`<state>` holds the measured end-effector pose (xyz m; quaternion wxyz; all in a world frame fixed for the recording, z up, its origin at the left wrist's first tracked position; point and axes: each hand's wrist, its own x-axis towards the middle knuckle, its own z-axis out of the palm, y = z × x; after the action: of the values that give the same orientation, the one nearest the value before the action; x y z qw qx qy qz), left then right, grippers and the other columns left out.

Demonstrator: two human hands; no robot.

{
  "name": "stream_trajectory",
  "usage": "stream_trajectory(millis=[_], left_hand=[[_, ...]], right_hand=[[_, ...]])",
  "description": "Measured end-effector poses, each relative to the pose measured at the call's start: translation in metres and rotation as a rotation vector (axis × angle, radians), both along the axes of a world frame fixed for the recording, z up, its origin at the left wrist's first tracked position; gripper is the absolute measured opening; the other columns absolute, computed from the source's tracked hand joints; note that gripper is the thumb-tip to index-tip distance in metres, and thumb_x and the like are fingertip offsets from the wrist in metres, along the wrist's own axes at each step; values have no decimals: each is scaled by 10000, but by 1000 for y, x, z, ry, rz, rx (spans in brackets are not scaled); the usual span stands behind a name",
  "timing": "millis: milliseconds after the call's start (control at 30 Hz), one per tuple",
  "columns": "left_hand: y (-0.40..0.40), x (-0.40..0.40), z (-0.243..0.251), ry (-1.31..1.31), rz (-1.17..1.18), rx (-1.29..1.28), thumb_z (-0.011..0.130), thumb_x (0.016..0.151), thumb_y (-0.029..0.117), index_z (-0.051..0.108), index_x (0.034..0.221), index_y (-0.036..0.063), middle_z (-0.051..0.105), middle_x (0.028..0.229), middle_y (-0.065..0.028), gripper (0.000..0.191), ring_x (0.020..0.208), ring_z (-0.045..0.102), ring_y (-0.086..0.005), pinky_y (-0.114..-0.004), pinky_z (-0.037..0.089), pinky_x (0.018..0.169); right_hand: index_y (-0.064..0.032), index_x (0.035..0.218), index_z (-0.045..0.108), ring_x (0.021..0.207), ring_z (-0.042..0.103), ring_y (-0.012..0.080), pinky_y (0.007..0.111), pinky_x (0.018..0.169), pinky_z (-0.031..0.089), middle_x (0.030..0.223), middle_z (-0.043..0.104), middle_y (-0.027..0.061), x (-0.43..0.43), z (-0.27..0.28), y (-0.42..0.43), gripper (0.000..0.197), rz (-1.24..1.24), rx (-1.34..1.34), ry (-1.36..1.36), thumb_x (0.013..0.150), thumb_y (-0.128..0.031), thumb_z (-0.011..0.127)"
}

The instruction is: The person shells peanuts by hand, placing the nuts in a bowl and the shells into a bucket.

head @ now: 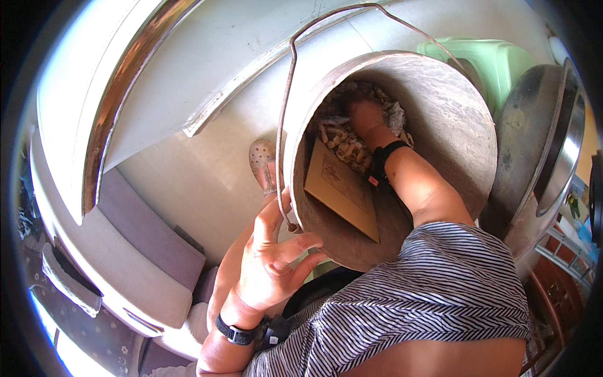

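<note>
A large round bucket (452, 141) with a worn pale inner wall is tilted in front of me, its mouth towards me. My left hand (271, 264) holds its near left rim, beside the lower end of the wire handle (288, 94). My right hand (367, 115) reaches deep inside, among what look like unshelled peanuts (346, 148) and crumpled plastic (396, 118). Shadow hides its fingers, so what they hold cannot be seen. A flat tan cardboard piece (344, 188) with a printed design leans inside the bucket, near my right wrist.
A pale green plastic stool or chair (511, 61) stands behind the bucket. To the right are a large dark metal vessel (523, 141) and a small ladder (565, 257). A white panel with a brown edge (127, 89) rises at left, near a cushioned sofa (146, 226). My clog (261, 158) rests on the tiled floor.
</note>
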<state>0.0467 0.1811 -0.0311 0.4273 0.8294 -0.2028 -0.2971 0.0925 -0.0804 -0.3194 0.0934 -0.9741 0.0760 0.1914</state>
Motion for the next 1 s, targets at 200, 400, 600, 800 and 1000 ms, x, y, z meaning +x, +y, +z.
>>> stream_trajectory(millis=[200,400,600,800,1000], left_hand=[[-2,1,-2,-6,-4,-15,835,589,108,694,842,124,365,1390,-194,290,1256,435,-394,-422,449,982],[-2,0,-1,-6,-1,-24,839,580,100,694,837,119,362,1388,-199,296,1276,408,-401,-435,421,1015],[-2,0,-4,-1,-3,-39,842,581,107,698,841,125,366,1379,-197,298,1278,407,-397,-434,419,1016],[-2,0,-4,-40,-23,-9,848,581,129,704,843,139,372,1376,-185,299,1256,437,-387,-421,446,988],[-2,0,-5,-57,-23,3,846,583,133,704,840,143,378,1373,-182,294,1238,462,-376,-417,460,970]], right_hand=[[-35,940,685,904,655,326,451,730,538,988,656,186,-2,2,-2,219,127,53,146,840,-125,513],[-45,938,689,889,654,334,453,739,532,984,655,204,-13,-16,-1,210,227,86,22,807,-110,538],[-45,915,692,872,650,341,439,739,536,949,660,201,-5,1,10,192,41,128,215,811,-107,543],[-38,883,695,863,646,350,446,736,535,932,659,204,-13,-17,11,166,119,173,24,800,-91,562],[-39,1002,652,880,644,349,447,739,538,984,649,203,-7,-3,16,222,-24,186,-69,797,-103,595]])
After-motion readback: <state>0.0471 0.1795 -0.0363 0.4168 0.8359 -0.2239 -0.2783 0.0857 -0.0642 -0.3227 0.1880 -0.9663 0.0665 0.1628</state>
